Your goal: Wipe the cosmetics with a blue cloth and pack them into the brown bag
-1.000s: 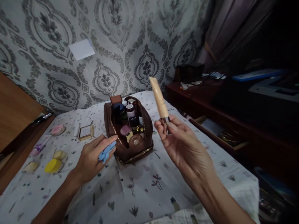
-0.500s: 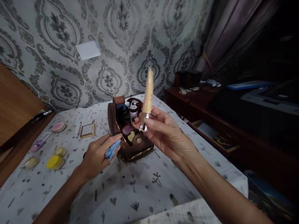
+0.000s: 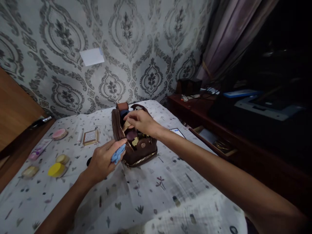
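Observation:
A brown cosmetics bag (image 3: pixel 141 152) stands open on a bed covered with a printed white sheet (image 3: pixel 156 195). Several bottles and compacts fill it. My right hand (image 3: pixel 140 121) reaches over the bag's open top, fingers closed round a beige tube (image 3: pixel 126 125) that now lies mostly inside the bag; only a small part of the tube shows. My left hand (image 3: pixel 104 159) rests against the bag's left side, closed on a small blue cloth (image 3: pixel 117 154).
Left of the bag lie a square gold compact (image 3: pixel 90 137), a pink round case (image 3: pixel 59 133), a yellow puff (image 3: pixel 55 169) and other small cosmetics. A phone (image 3: pixel 177 132) lies right of the bag. A dark wooden cabinet (image 3: pixel 219 130) with an open drawer stands at the right.
My right hand has brought the beige tube down from in front of me into the open bag. The left hand has stayed by the bag with the blue cloth.

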A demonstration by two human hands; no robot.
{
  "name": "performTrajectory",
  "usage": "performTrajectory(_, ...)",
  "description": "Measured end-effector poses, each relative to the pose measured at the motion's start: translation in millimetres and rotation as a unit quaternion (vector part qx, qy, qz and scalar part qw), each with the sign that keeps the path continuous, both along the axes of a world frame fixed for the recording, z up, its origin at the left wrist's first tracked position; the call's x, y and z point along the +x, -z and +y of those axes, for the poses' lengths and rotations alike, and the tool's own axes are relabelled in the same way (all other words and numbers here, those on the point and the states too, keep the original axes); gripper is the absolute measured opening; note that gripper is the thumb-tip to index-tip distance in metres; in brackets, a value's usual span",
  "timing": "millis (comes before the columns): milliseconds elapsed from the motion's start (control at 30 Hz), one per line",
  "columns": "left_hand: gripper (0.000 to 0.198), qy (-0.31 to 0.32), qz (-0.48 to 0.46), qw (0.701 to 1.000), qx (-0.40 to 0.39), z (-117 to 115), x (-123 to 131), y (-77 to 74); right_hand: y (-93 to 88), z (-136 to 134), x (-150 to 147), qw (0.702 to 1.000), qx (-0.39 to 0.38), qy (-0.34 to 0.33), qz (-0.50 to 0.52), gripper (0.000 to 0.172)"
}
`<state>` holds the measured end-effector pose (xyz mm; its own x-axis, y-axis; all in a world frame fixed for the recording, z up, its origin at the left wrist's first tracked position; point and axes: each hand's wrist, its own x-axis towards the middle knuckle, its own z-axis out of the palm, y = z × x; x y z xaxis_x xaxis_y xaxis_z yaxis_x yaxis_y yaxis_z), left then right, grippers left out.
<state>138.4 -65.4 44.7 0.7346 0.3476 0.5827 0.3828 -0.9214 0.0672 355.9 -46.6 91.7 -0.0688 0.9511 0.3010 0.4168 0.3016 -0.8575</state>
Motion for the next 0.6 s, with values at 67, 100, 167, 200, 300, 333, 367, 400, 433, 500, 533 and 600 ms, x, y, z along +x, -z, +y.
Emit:
performTrajectory(67,0.029,-0.002,0.002,1.000,0.001,0.3,-0.2,0.3,-4.6,3.7,-5.5,0.996,0.011,0.020,-0.090,0.023)
performTrajectory(100,0.029,-0.002,0.003,1.000,0.001,0.4,-0.3,0.5,-7.9,4.4,-7.9,0.990,0.018,0.024,-0.136,0.025)
performTrajectory(167,0.029,0.000,0.003,1.000,0.003,0.7,-0.7,0.9,-14.5,5.2,-12.1,0.975,0.030,0.022,-0.217,0.028)
performTrajectory(200,0.030,0.001,0.003,1.000,0.006,0.9,-1.0,1.3,-17.3,5.9,-14.0,0.966,0.035,0.024,-0.253,0.029)
performTrajectory(300,0.031,0.004,0.004,1.000,0.007,1.4,-1.7,2.5,-20.3,12.1,-18.9,0.935,0.043,0.048,-0.349,0.027)
performTrajectory(333,0.032,0.005,0.004,1.000,0.005,1.5,-1.9,2.8,-19.6,15.5,-20.0,0.924,0.043,0.055,-0.375,0.027)
performTrajectory(367,0.032,0.007,0.005,1.000,0.003,1.6,-2.0,3.0,-18.3,19.3,-21.0,0.915,0.043,0.059,-0.397,0.027)
performTrajectory(400,0.033,0.009,0.004,1.000,0.002,1.6,-2.0,3.2,-16.5,23.1,-21.6,0.908,0.042,0.058,-0.413,0.029)
performTrajectory(433,0.033,0.010,0.004,1.000,0.001,1.7,-2.0,3.3,-14.6,26.9,-22.0,0.904,0.040,0.054,-0.423,0.030)
performTrajectory(500,0.032,0.012,0.002,1.000,0.002,1.7,-1.9,3.5,-11.2,33.0,-22.3,0.900,0.039,0.043,-0.433,0.034)
performTrajectory(533,0.032,0.011,0.001,1.000,0.004,1.8,-1.9,3.5,-10.0,35.0,-22.4,0.898,0.039,0.039,-0.436,0.035)
performTrajectory(600,0.032,0.010,0.001,1.000,0.006,1.9,-1.9,3.7,-9.5,36.7,-22.9,0.896,0.037,0.037,-0.441,0.036)
